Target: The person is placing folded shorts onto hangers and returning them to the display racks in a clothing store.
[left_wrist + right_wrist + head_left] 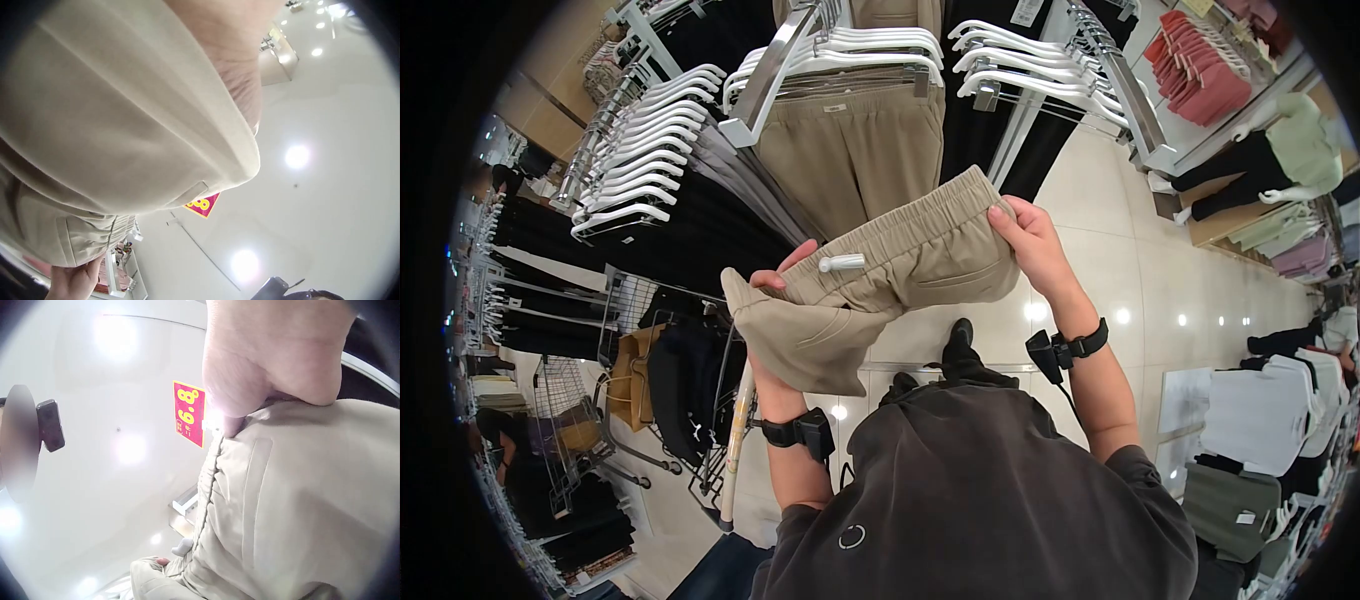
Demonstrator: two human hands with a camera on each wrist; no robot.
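Observation:
A pair of beige trousers [940, 250] with a gathered elastic waistband is stretched between both hands in front of the body. My right hand [1037, 245] pinches the right end of the waistband, thumb on the near face. At the other end my left hand [785, 268] grips the waistband; only some fingers show, and the cloth covers the rest. A white security tag [842, 262] sits on the waistband near the left fingers. Close up, the trousers' cloth [119, 119] drapes past the left wrist, and a pocket seam [253, 500] shows below the right hand.
Similar beige trousers [850, 150] hang on the rack straight ahead. White hangers [650, 150] with dark trousers fill the left rail, more hangers [1040, 65] the right. A shopping cart [565, 410] stands at left, a mannequin [1300, 150] at right. Tiled floor [1100, 260] lies below.

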